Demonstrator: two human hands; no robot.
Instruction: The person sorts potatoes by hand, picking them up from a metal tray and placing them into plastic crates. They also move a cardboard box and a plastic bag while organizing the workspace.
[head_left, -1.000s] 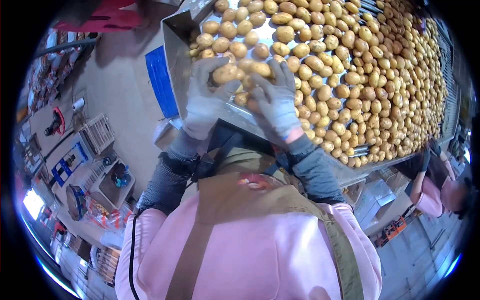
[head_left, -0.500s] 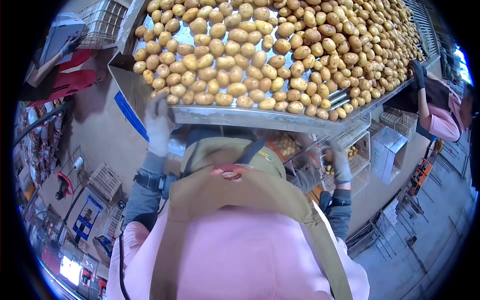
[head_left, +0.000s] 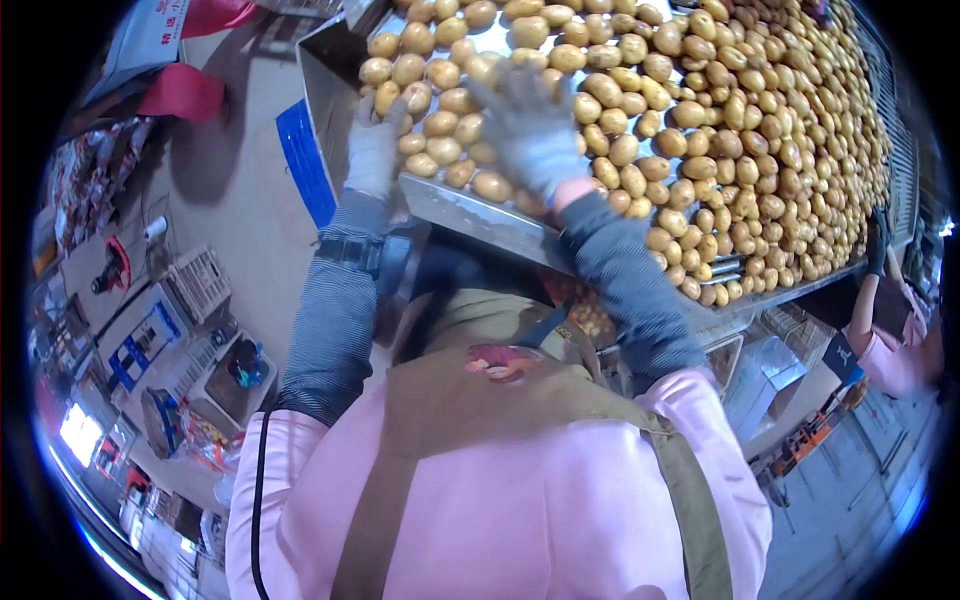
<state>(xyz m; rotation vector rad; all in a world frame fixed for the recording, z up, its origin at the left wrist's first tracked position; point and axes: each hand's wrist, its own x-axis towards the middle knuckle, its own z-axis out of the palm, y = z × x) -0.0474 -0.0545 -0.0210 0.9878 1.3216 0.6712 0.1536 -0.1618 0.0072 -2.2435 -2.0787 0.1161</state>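
Many yellow-brown potatoes (head_left: 607, 90) cover a metal sorting table (head_left: 480, 212). My right hand (head_left: 530, 135), in a grey glove, lies palm down over the potatoes near the front edge, its fingers spread and slightly blurred. Any potato under that palm is hidden. At the table's left corner, my left hand (head_left: 374, 150) is gloved too, its fingers stretched up beside the nearest potatoes. No potato shows in its grasp. Bare metal shows between the potatoes on this left part, while they lie denser to the right.
A co-worker's dark-gloved hand (head_left: 878, 240) is at the table's far right edge. Below the table, potatoes (head_left: 592, 318) sit in a container, and a clear-lined box (head_left: 765, 375) stands to the right. On the left are a blue panel (head_left: 305, 165), a white carton (head_left: 150, 45) and a crate (head_left: 197, 285).
My right hand has risen from beside the crates below the table onto the potatoes. My left hand stays by the left corner. The view has shifted, and the table appears farther right and higher.
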